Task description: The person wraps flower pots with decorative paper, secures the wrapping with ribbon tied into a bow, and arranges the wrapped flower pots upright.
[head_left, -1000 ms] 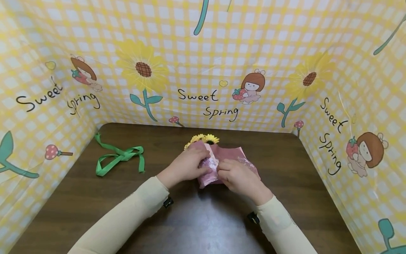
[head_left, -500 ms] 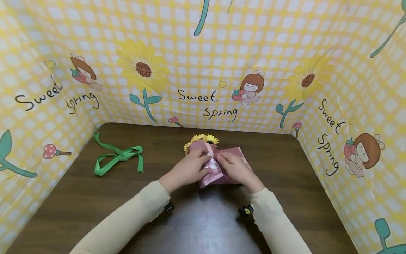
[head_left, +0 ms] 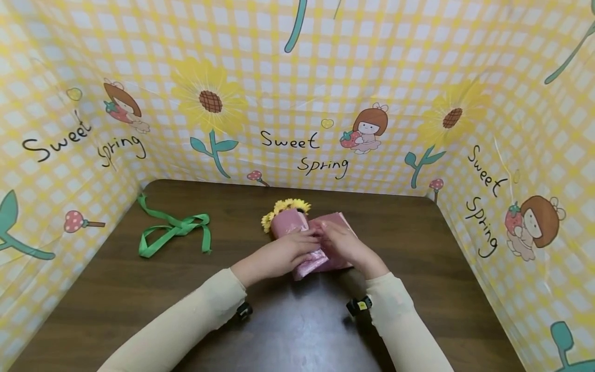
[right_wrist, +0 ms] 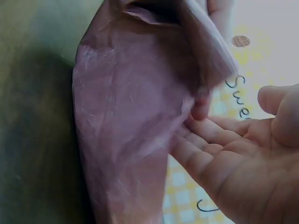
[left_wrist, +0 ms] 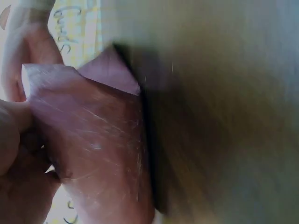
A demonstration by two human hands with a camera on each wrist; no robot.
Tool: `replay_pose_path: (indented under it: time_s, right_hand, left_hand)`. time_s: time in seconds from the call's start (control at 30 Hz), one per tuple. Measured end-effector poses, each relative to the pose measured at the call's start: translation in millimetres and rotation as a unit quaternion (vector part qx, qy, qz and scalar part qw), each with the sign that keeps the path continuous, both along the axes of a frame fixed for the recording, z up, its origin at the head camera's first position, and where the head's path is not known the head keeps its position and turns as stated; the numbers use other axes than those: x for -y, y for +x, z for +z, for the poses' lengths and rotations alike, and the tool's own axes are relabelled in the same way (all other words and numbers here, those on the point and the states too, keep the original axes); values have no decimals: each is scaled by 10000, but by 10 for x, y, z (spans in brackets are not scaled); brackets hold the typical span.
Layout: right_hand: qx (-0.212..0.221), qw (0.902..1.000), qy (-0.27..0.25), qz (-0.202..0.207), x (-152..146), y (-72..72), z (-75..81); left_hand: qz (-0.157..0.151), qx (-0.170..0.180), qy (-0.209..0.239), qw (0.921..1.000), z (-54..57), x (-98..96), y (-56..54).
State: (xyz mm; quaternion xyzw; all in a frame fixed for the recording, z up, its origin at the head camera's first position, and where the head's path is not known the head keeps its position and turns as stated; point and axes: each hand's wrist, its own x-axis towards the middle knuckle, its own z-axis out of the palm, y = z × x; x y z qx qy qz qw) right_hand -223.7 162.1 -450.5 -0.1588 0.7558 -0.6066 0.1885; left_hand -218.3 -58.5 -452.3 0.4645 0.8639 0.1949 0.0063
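A bunch of yellow flowers [head_left: 284,206] sticks out at the upper left of pink wrapping paper [head_left: 289,223], which is folded round it. My left hand [head_left: 283,253] grips the rolled front of the paper, its fingers lying across it. In the left wrist view the shiny pink paper [left_wrist: 98,135] fills the middle, with part of the hand at its left side. My right hand [head_left: 350,248] touches the right-hand flap of the paper. The right wrist view shows its fingers [right_wrist: 205,149] fairly straight against the paper's edge, thumb held apart. The flower stems are hidden.
A loose green ribbon [head_left: 175,227] lies looped on the dark wooden table [head_left: 297,330], left of the bouquet. Yellow checked cloth [head_left: 297,93] with printed flowers walls in the table's back and sides.
The right hand has moved left with the flap and its fingers now extend close to the left hand. The bouquet has shifted slightly left, and the left hand lies flatter over the paper.
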Motion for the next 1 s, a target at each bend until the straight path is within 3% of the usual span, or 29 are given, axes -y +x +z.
replay_pose_path:
  time_s: [0.17,0.33,0.43,0.5,0.6,0.7,0.77,0.87,1.0]
  right_hand:
    - [126,9996,249,54,47,48,-88]
    - [180,9998,-57,27,46,68,-161]
    - [-313,9986,358,-234,30,61,-156]
    - [-908,9885,1030,-638,5,51,-141]
    - [-1662,9521,2146,-1412,-62,35,-111]
    - [-1752,9203,2937,-1898,-168,25,-98]
    - [-1536,9065,3378,-2011,-258,25,-97]
    - [-1060,8974,3850,-1877,-396,36,-94]
    - [-579,9046,3908,-1598,-492,36,-128]
  left_hand:
    - [-269,70,-151,9995,-17,-36,-19]
    - [-419,31,-131,9990,-23,19,-4]
    - [-475,7,-62,9989,-17,73,27]
    - [-522,-31,-37,9986,-8,102,45]
    - [-545,-129,-53,9984,5,145,65]
    - [-544,-201,-51,9983,24,211,91]
    - [-526,-238,-48,9983,38,260,110]
    - [-512,-300,-53,9982,54,314,133]
    - [-448,-388,-90,9982,47,351,149]
